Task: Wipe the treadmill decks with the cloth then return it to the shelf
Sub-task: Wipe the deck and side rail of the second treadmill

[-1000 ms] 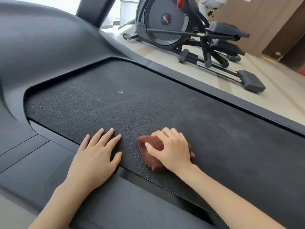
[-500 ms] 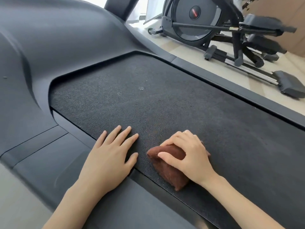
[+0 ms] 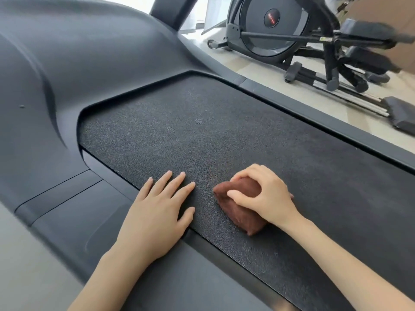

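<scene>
A black textured treadmill deck [image 3: 202, 135] runs diagonally across the view. A bunched brown cloth [image 3: 238, 207] lies on it near the front edge. My right hand [image 3: 265, 196] grips the cloth from above, fingers and thumb curled round it, and covers its right half. My left hand [image 3: 157, 207] lies flat with fingers straight, palm on the near side rail [image 3: 74, 218] and fingertips on the belt, a short gap left of the cloth. A few pale specks [image 3: 198, 121] mark the belt farther up.
The treadmill's grey motor cover [image 3: 67, 63] rises at the left, with an upright post [image 3: 173, 10] behind it. An elliptical trainer [image 3: 292, 34] stands on the light floor [image 3: 336, 113] beyond the far side rail [image 3: 314, 117].
The view has shifted so the deck and both hands sit farther right and lower. My right hand has bunched the cloth more tightly and dragged it slightly toward me. My left hand stays flat.
</scene>
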### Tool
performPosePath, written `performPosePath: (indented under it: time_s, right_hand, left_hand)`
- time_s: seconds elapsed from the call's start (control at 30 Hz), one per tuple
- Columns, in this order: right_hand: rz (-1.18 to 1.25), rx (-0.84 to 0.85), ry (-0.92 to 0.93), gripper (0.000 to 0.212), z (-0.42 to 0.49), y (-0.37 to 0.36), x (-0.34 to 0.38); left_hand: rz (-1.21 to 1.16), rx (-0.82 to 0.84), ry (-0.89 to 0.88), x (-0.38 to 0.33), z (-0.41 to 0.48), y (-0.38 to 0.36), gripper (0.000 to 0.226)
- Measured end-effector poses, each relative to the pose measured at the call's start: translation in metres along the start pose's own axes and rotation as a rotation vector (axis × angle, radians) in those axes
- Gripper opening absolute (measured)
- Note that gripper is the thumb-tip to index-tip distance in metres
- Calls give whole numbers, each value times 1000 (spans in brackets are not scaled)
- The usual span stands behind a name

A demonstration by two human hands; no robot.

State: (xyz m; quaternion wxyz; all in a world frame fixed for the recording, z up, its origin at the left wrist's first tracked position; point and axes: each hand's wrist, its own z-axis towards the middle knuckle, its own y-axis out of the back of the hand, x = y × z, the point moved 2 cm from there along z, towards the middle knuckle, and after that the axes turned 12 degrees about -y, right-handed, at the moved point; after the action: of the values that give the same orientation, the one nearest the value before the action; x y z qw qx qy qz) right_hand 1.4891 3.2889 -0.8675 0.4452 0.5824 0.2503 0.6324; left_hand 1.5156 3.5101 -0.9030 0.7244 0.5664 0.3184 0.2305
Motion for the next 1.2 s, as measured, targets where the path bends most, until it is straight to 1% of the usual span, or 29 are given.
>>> performPosePath:
  time_s: [0.1,0.2,0.27,0.37,0.43,0.5,0.57,0.67,0.77,0.87,0.93,1.0,1.1,1.17,1.2]
  right_hand:
    - [-5,4,96,24,-37,8,-5]
    - [24,-47,85,22,-32,7,-14]
    - [10,-119,17,24,-3,1,-16]
    - [-65,-213,-153,24,59,-8,-27]
    - [-141,-229,-251,27,90,-13,-31]
    - [-189,-222,-261,31,96,-17,-27]
    - [-172,-188,-186,35,75,-15,-19]
    - [-105,-100,-9,38,16,-7,-3]
    - [-81,-23,138,31,-34,-2,4]
    - [-46,-33,187,28,-34,-3,-1]
    - [-44,-58,127,30,-5,-8,-2]
    - [-71,-106,3,30,39,-15,-7]
    - [-176,-165,-204,34,111,-26,-17]
    - [-235,-191,-318,38,136,-33,-14]
    - [-251,-208,-330,39,139,-37,-10]
  left_hand:
    - [1,-10,-2,0,-1,-1,55]
    - [-28,-19,8,-2,0,0,64]
    - [-29,-11,11,-2,0,1,66]
    - [-44,-3,19,-2,0,3,65]
    - [-38,-7,22,-2,-1,3,65]
    - [-44,-14,18,-1,0,3,62]
    - [-42,-17,7,-1,0,2,55]
    - [-36,-21,-3,0,-1,2,55]
    - [-52,-33,2,0,0,2,55]
    - [-29,-33,9,-1,0,0,55]
    - [-24,-28,10,-2,0,0,55]
    - [-22,-28,11,-2,-1,1,55]
    - [-37,-28,12,-2,-1,3,54]
    - [-35,-18,8,-3,-1,4,55]
    - [-34,-11,7,-2,-1,5,55]
